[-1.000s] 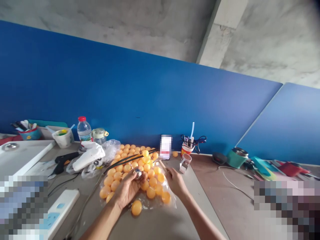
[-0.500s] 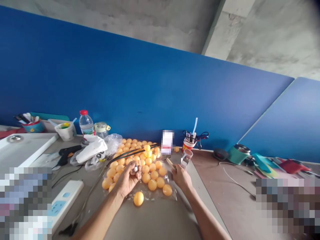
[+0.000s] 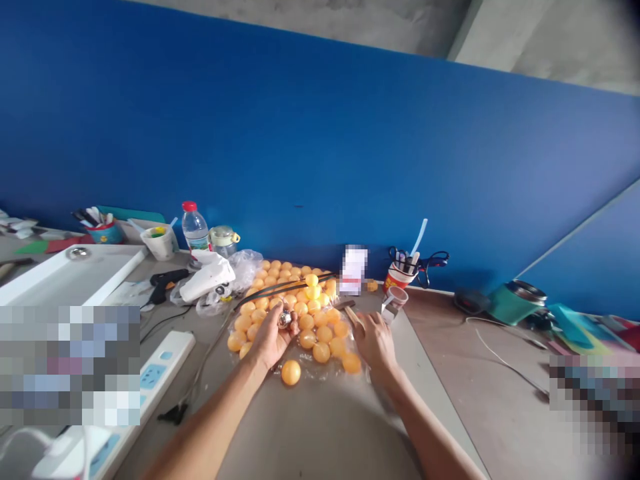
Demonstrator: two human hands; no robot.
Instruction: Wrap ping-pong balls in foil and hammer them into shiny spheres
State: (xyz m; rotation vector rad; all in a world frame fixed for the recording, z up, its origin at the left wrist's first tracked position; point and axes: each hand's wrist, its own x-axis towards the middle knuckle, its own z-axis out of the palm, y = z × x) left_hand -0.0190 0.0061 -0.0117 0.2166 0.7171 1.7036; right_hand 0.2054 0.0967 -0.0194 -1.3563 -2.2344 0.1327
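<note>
My left hand (image 3: 274, 337) is closed round a small shiny metal ball (image 3: 285, 319), held above the near part of a spread of orange ping-pong balls (image 3: 323, 333). One loose orange ball (image 3: 291, 373) lies just below that hand on the grey table. To the right, my right hand (image 3: 376, 339) has its fingers bent over a thin wooden-handled tool (image 3: 353, 316) with a dark end, which points toward the balls; its kind is not clear. Behind the right hand stands a clear plastic cup (image 3: 397, 299).
Black straps (image 3: 280, 288) lie across the balls. At the left are a power strip (image 3: 159, 380), a white tray (image 3: 117, 272), a glue gun (image 3: 163, 283), plastic bags (image 3: 215, 280) and a water bottle (image 3: 194, 230). A pen cup (image 3: 399, 275) and a green container (image 3: 517, 303) stand right.
The view has tilted down and shifted left, so the desk things sit farther right in the picture. Both hands stay at the balls; the metal ball is still in my left hand.
</note>
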